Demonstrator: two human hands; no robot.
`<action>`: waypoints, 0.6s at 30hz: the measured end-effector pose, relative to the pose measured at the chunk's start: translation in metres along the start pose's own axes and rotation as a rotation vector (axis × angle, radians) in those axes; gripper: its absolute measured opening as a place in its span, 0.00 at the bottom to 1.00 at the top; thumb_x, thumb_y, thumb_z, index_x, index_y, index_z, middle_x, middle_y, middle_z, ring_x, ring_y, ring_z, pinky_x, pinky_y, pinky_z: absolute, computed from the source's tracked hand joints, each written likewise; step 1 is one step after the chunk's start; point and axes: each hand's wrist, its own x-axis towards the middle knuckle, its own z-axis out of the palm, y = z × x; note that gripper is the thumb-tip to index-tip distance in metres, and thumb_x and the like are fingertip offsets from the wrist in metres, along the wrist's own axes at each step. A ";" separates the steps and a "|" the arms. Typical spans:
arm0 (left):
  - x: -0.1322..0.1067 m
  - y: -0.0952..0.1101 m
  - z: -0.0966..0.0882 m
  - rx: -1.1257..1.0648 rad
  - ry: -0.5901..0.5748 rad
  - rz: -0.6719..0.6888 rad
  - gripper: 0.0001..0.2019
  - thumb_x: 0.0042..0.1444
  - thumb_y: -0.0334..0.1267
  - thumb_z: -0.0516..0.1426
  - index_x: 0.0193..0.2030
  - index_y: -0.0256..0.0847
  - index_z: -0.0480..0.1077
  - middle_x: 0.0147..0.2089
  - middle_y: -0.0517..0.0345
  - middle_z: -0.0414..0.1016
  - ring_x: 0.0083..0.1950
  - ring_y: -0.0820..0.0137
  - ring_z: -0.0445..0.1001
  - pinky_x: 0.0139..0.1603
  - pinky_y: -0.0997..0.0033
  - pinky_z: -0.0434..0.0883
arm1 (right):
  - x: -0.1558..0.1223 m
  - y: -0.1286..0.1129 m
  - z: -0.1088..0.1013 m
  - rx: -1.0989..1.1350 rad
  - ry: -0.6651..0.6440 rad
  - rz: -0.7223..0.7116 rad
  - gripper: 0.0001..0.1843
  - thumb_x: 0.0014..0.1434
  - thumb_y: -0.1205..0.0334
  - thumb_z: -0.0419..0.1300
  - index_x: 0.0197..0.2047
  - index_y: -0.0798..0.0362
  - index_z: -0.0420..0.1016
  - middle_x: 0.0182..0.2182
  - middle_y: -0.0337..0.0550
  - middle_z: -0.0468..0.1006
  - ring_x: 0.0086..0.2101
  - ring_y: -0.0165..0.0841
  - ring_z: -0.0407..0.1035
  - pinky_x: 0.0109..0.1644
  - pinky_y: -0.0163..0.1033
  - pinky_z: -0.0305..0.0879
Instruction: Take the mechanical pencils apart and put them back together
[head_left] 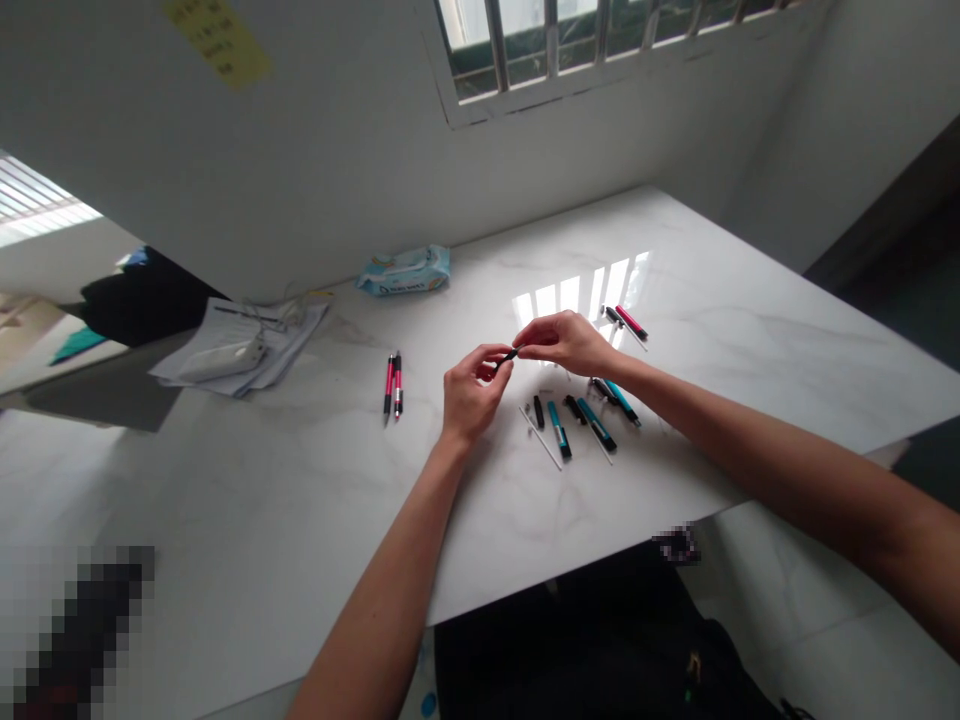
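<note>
In front of me my left hand [471,392] pinches a small black pen part [505,358]. My right hand [568,342] has thumb and index finger closed at the other end of it, and the fingertips hide what exactly they grip. Below the hands lie teal pen barrels [559,430], black pen pieces [538,411] and thin white refills [541,440]. Beyond my right wrist are a red pen barrel [631,321], a black piece [613,315] and another refill. Two red-and-black pens [388,388] lie side by side left of my left hand.
A blue wet-wipes pack [405,284] rests on the white marbled table [315,500] by the wall. Papers [292,350] with a white device [225,358] and cables lie at the left. A barred window [551,40] is above; a pixelated dark patch covers the lower left.
</note>
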 end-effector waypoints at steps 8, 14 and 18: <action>0.000 0.002 0.002 0.009 0.010 0.060 0.08 0.64 0.41 0.66 0.47 0.46 0.84 0.46 0.55 0.88 0.41 0.68 0.82 0.45 0.68 0.79 | -0.003 -0.009 -0.005 -0.253 -0.043 -0.005 0.20 0.70 0.44 0.65 0.38 0.52 0.87 0.30 0.43 0.87 0.32 0.33 0.79 0.39 0.38 0.69; 0.000 0.000 0.001 0.005 -0.005 0.059 0.08 0.64 0.41 0.66 0.47 0.46 0.84 0.47 0.55 0.88 0.42 0.67 0.83 0.44 0.67 0.78 | -0.002 -0.008 -0.012 -0.164 -0.107 -0.047 0.15 0.65 0.48 0.68 0.41 0.53 0.85 0.34 0.45 0.88 0.35 0.36 0.80 0.39 0.39 0.71; -0.001 -0.001 0.000 0.008 -0.018 0.063 0.08 0.64 0.41 0.66 0.48 0.47 0.84 0.47 0.55 0.88 0.41 0.67 0.83 0.44 0.66 0.78 | -0.002 -0.009 -0.015 -0.204 -0.150 -0.030 0.17 0.66 0.47 0.69 0.47 0.52 0.84 0.34 0.44 0.88 0.33 0.35 0.79 0.40 0.39 0.70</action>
